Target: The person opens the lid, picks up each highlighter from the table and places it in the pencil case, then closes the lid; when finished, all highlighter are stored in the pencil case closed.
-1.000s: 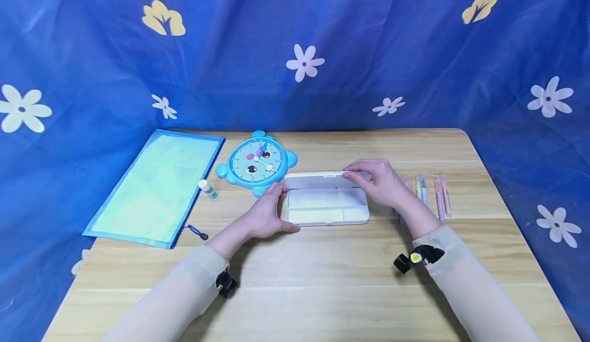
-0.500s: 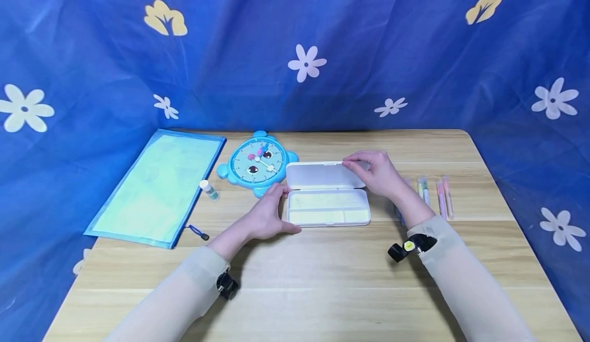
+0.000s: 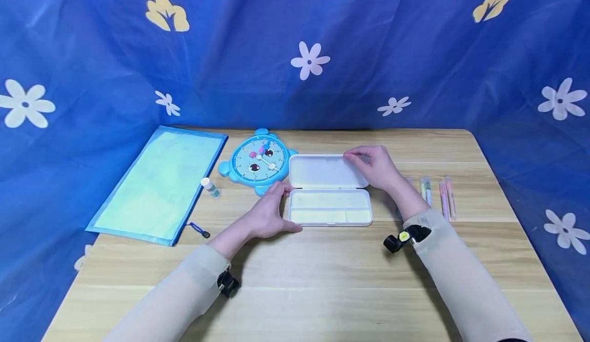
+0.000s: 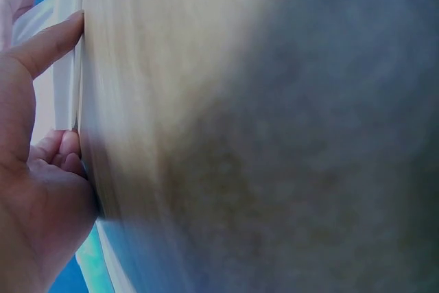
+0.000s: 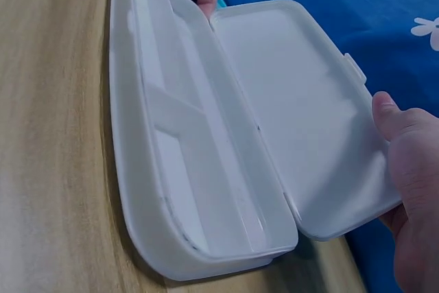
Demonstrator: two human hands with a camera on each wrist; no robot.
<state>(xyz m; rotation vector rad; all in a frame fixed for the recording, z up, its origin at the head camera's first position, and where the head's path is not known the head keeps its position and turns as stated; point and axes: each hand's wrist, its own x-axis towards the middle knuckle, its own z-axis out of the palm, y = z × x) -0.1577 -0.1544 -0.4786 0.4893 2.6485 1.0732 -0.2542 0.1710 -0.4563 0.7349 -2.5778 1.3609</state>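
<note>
On the counter (image 3: 313, 291), a clock (image 3: 246, 166) lies behind and left of the case (image 3: 318, 199). Left of the case lies a small tube (image 3: 211, 188), then, farther left, a zip folder (image 3: 156, 186). Pens (image 3: 444, 199) lie right of the case; a curtain (image 3: 239, 91) hangs behind it.

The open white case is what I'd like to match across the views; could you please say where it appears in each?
Head: the white case lies just below and right of centre.
Left wrist: at the upper left, narrow and partly covered.
Right wrist: it fills the middle, reaching from the top to the lower centre.
Shared landmark: the left hand, at the case's left end, at the left edge, and partly at the top, respectively.
</note>
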